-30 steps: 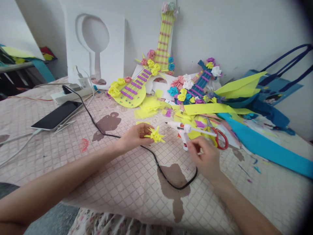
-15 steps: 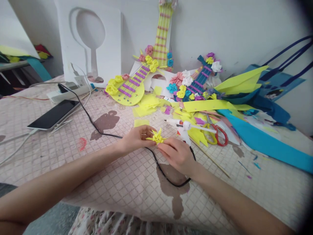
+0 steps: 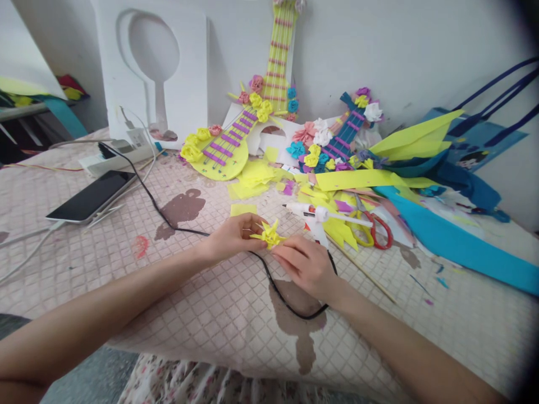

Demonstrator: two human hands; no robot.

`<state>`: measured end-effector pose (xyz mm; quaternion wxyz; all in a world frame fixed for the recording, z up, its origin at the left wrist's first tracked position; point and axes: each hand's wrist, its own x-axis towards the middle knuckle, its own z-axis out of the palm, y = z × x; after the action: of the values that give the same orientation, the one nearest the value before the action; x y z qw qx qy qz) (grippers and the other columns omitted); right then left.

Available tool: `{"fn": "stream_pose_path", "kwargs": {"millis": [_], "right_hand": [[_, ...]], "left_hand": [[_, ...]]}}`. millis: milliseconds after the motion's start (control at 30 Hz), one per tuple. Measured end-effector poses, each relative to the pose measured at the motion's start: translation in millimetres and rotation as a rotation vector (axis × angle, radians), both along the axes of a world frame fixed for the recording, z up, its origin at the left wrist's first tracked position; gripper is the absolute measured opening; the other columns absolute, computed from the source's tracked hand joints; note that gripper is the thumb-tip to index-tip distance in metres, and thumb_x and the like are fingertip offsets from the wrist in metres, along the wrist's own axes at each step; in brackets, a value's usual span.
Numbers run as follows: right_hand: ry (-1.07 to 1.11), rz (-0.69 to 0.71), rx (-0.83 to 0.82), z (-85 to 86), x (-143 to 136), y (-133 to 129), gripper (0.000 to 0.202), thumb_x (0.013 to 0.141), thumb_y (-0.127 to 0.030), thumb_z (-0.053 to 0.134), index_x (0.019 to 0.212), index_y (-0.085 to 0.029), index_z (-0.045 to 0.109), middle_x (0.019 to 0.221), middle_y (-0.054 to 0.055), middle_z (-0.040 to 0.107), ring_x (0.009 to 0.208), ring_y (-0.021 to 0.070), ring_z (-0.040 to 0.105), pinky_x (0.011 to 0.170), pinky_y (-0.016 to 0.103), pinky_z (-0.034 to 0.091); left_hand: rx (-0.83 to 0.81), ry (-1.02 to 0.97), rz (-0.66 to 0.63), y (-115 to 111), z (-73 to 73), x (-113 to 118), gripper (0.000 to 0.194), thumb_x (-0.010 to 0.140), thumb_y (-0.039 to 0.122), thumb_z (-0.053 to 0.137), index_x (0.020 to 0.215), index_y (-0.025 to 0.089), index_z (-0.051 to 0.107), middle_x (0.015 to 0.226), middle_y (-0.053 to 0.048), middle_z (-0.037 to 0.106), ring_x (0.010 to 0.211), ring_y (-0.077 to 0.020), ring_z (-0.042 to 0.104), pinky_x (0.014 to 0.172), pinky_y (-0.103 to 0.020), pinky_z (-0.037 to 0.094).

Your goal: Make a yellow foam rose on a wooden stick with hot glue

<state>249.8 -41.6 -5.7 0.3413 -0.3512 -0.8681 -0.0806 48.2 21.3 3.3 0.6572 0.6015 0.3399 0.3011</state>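
Note:
A yellow paper flower (image 3: 272, 234) with pointed petals is held between my two hands, just above the table. The fingers of my left hand (image 3: 242, 233) are closed on its left side. My right hand (image 3: 306, 264) pinches its right edge between thumb and fingers. A black cord (image 3: 273, 286) runs below both hands. Just behind them lie a square of yellow paper (image 3: 243, 210) and a white glue gun (image 3: 311, 211).
Red-and-yellow scissors (image 3: 381, 231), a thin wooden stick (image 3: 366, 275) and a blue paper strip (image 3: 455, 241) lie at right. Flower-trimmed paper guitars (image 3: 227, 148) stand along the wall. At left are a phone (image 3: 91, 196) and a power strip (image 3: 120, 157).
Both hands stay in nearly the same place on the paper flower. The flower looks very slightly turned; the view has shifted a little.

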Motion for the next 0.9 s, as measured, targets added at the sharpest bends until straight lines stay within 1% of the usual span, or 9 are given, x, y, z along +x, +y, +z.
{"fn": "stream_pose_path", "kwargs": {"millis": [67, 133, 300, 400, 533, 600, 733, 833, 900], "right_hand": [[0.079, 0.011, -0.042, 1.3, 3.2, -1.8, 0.017, 0.086, -0.016, 0.051, 0.099, -0.02, 0.061, 0.088, 0.006, 0.064, 0.08, 0.0149, 0.06, 0.07, 0.027, 0.05], [0.121, -0.008, -0.108, 2.4, 6.8, -3.5, 0.016, 0.086, -0.015, 0.05, 0.098, -0.02, 0.061, 0.086, 0.005, 0.064, 0.076, 0.014, 0.06, 0.067, 0.026, 0.05], [0.132, -0.045, -0.297, 3.6, 16.1, -4.7, 0.014, 0.089, -0.016, 0.047, 0.093, -0.02, 0.059, 0.082, 0.003, 0.064, 0.071, 0.0118, 0.058, 0.063, 0.024, 0.047], [0.1, -0.048, -0.337, 4.3, 20.9, -4.9, 0.014, 0.089, -0.017, 0.046, 0.092, -0.02, 0.059, 0.083, 0.002, 0.064, 0.073, 0.0119, 0.058, 0.065, 0.024, 0.046], [0.019, -0.042, -0.363, 3.9, 24.8, -5.6, 0.013, 0.09, -0.018, 0.046, 0.093, -0.02, 0.059, 0.084, 0.001, 0.065, 0.073, 0.0115, 0.059, 0.066, 0.023, 0.045], [-0.016, -0.05, -0.371, 3.1, 25.8, -5.8, 0.013, 0.09, -0.02, 0.046, 0.093, -0.02, 0.059, 0.085, 0.001, 0.065, 0.074, 0.0117, 0.06, 0.064, 0.024, 0.044], [-0.038, -0.047, -0.37, 4.0, 29.2, -5.6, 0.013, 0.091, -0.021, 0.046, 0.093, -0.021, 0.058, 0.086, 0.001, 0.065, 0.075, 0.0116, 0.06, 0.066, 0.023, 0.043], [-0.051, -0.025, -0.409, 10.2, 35.7, -5.4, 0.013, 0.092, -0.022, 0.045, 0.092, -0.02, 0.058, 0.088, 0.002, 0.066, 0.078, 0.012, 0.06, 0.07, 0.024, 0.043], [-0.089, -0.016, -0.483, 17.2, 42.6, -5.7, 0.013, 0.091, -0.023, 0.045, 0.089, -0.02, 0.058, 0.086, 0.002, 0.065, 0.076, 0.0123, 0.059, 0.069, 0.025, 0.043]], "left_hand": [[0.017, 0.006, 0.009, 2.4, -2.0, -1.2, 0.042, 0.064, 0.016, 0.074, 0.101, 0.014, 0.055, 0.084, 0.001, 0.059, 0.076, -0.0094, 0.061, 0.075, -0.026, 0.048], [0.04, 0.007, 0.001, 5.2, -5.2, -2.3, 0.043, 0.063, 0.016, 0.074, 0.101, 0.014, 0.054, 0.082, 0.001, 0.059, 0.075, -0.0096, 0.061, 0.073, -0.025, 0.048], [0.115, 0.056, -0.047, 10.1, -11.9, -4.9, 0.049, 0.066, 0.02, 0.073, 0.109, 0.015, 0.05, 0.084, -0.001, 0.062, 0.075, -0.0121, 0.063, 0.071, -0.027, 0.05], [0.166, 0.115, -0.112, 10.6, -9.7, -6.5, 0.046, 0.07, 0.024, 0.07, 0.111, 0.014, 0.05, 0.088, -0.004, 0.064, 0.076, -0.0132, 0.064, 0.071, -0.028, 0.051], [0.282, 0.24, -0.179, 10.2, -2.5, -7.8, 0.033, 0.074, 0.026, 0.066, 0.103, 0.014, 0.057, 0.094, -0.004, 0.065, 0.078, -0.0129, 0.063, 0.07, -0.025, 0.051], [0.344, 0.279, -0.191, 10.0, 0.3, -8.3, 0.03, 0.075, 0.026, 0.064, 0.103, 0.015, 0.058, 0.095, -0.004, 0.065, 0.076, -0.0119, 0.062, 0.068, -0.024, 0.051], [0.415, 0.288, -0.196, 10.7, 2.8, -9.8, 0.029, 0.077, 0.025, 0.062, 0.104, 0.015, 0.058, 0.095, -0.004, 0.065, 0.073, -0.0108, 0.062, 0.067, -0.023, 0.051], [0.452, 0.304, -0.187, 12.0, 3.1, -11.1, 0.027, 0.08, 0.026, 0.06, 0.104, 0.015, 0.059, 0.097, -0.005, 0.066, 0.076, -0.0117, 0.062, 0.069, -0.024, 0.051], [0.463, 0.315, -0.179, 13.1, 2.7, -11.8, 0.026, 0.082, 0.027, 0.057, 0.105, 0.015, 0.06, 0.098, -0.006, 0.067, 0.079, -0.0126, 0.063, 0.07, -0.024, 0.051]]}}
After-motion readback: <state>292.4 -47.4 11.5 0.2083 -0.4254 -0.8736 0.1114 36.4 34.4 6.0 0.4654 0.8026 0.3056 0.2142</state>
